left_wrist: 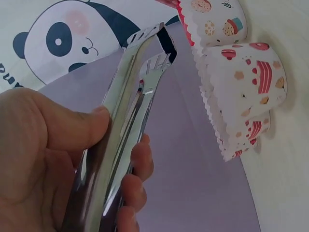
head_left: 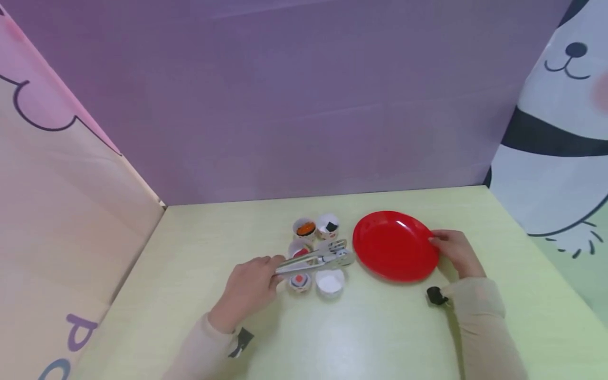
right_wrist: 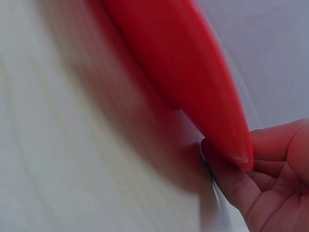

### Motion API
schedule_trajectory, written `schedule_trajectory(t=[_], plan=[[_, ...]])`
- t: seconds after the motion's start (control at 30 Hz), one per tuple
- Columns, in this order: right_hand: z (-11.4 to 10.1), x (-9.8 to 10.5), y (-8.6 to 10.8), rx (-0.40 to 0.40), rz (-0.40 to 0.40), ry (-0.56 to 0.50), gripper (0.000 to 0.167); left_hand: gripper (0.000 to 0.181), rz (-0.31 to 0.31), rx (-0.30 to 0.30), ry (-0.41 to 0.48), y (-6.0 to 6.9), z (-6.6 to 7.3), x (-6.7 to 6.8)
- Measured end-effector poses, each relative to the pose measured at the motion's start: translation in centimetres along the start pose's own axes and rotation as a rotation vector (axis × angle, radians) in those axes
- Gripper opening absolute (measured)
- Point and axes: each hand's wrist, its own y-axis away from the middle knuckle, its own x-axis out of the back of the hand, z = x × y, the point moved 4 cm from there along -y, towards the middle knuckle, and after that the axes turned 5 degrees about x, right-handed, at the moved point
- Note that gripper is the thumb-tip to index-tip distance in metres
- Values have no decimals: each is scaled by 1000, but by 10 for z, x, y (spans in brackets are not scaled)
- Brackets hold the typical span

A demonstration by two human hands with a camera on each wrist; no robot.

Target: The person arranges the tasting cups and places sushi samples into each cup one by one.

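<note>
My left hand (head_left: 254,285) grips metal serving tongs (left_wrist: 113,121), thumb on one arm and fingertips along the other. Their tips are apart and hang over a cluster of paper cups. A dark patch shows at the tips in the left wrist view; I cannot tell whether it is a held piece. My right hand (head_left: 458,253) pinches the right rim of a round red plate (head_left: 394,245), as the right wrist view also shows. Its fingers (right_wrist: 275,142) and thumb lie on opposite faces of the rim. No food shows on the plate.
Several printed paper cups stand left of the plate. One cup (head_left: 304,238) has an orange piece (head_left: 306,228), another a black-and-white piece (head_left: 331,227). A round piece (head_left: 299,279) with a pinkish centre sits in a nearer cup. A white cup (head_left: 330,285) stands beside it. A purple wall (head_left: 304,105) rises behind.
</note>
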Motion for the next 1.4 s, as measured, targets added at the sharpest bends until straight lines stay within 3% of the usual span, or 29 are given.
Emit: schedule_trajectory(t=[0.37, 0.83, 1.1, 1.4], plan=[[0, 1, 3, 6, 0, -22, 45, 21, -14, -37, -25, 13, -12, 9], [0, 0, 0, -9, 4, -13, 44, 25, -38, -60, -63, 19, -14, 12], [3, 0, -1, -5, 10, -6, 44, 26, -66, -65, -65, 19, -15, 13], [0, -1, 0, 44, 17, -5, 43, 22, -149, -17, -35, 12, -12, 12]])
